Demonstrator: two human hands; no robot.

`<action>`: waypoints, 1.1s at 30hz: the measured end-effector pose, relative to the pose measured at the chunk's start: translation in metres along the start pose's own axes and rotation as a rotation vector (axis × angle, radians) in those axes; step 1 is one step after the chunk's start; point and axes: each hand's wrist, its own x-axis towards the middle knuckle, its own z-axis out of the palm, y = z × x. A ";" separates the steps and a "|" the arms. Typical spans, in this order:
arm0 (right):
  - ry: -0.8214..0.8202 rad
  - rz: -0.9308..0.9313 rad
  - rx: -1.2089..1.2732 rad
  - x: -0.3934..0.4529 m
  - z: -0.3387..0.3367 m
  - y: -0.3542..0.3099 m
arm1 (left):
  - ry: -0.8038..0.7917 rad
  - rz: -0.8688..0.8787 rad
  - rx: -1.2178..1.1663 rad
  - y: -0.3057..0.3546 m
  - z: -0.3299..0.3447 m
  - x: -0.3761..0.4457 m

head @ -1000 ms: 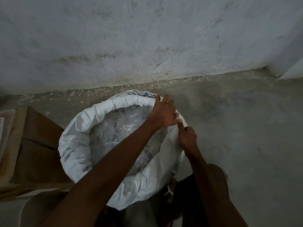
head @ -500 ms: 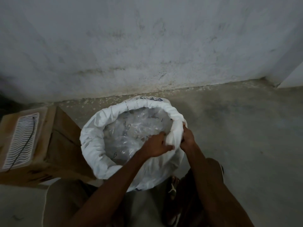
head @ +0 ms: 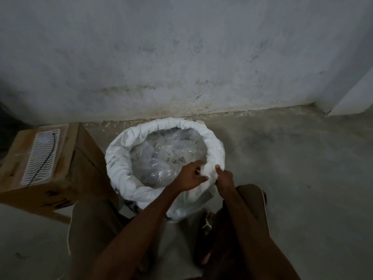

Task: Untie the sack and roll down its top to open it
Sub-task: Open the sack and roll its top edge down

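Already untied: the sack (head: 123, 170) stands on the concrete floor (head: 292, 168) near the wall (head: 181, 57), between the person's knees and just beside a cardboard box (head: 50, 164).
Step in hand: rolling the last slack stretch of the rim, on the near right side.
Left hand (head: 189, 178): fingers curled round the rolled rim from the inside.
Right hand (head: 225, 178): pinches the same bunch of cloth from the outside, close to the left.
Doing it well: I judge both hands should turn the cloth outward and down together, then shift along so the roll stays even and tight.
Axis: the sack's long axis is upright; its mouth faces up, showing the clear plastic contents (head: 167, 156).
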 end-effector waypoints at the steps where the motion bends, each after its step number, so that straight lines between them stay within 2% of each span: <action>1: -0.019 0.010 0.027 0.007 -0.002 0.005 | -0.001 -0.010 0.028 -0.003 -0.004 -0.007; 6: -0.168 0.068 0.076 0.052 -0.007 0.032 | -0.025 -0.111 0.245 -0.016 -0.017 -0.036; 9: -0.120 -0.017 0.016 -0.003 0.009 0.006 | 0.008 -0.083 0.303 -0.019 -0.008 -0.045; 11: 0.014 -0.243 -0.177 -0.029 0.017 0.000 | 0.056 -0.068 0.324 -0.012 0.001 -0.048; 13: 0.174 -0.582 -0.447 -0.046 0.018 0.003 | 0.074 -0.020 0.442 -0.004 0.012 -0.050; 14: 0.201 -0.759 -0.594 -0.049 0.015 0.007 | 0.065 0.017 0.514 -0.002 0.017 -0.051; 15: 0.146 -0.908 -0.739 -0.053 0.011 0.008 | 0.058 0.045 0.548 -0.002 0.020 -0.052; 17: -0.086 -1.111 -0.985 -0.054 0.003 0.011 | 0.071 0.054 0.489 -0.006 0.019 -0.057; 20: -0.344 -1.142 -1.204 -0.058 -0.006 0.018 | 0.034 0.099 0.339 -0.017 0.002 -0.067; 22: -0.400 -1.158 -1.261 -0.057 -0.007 0.026 | 0.003 0.148 0.472 -0.030 -0.015 -0.079; 26: -0.317 -1.180 -1.404 -0.053 -0.002 0.027 | -0.001 0.062 0.757 -0.061 -0.043 -0.106; 33: -0.234 -1.108 -1.598 -0.073 0.002 0.026 | 0.054 -0.021 0.827 -0.075 -0.033 -0.139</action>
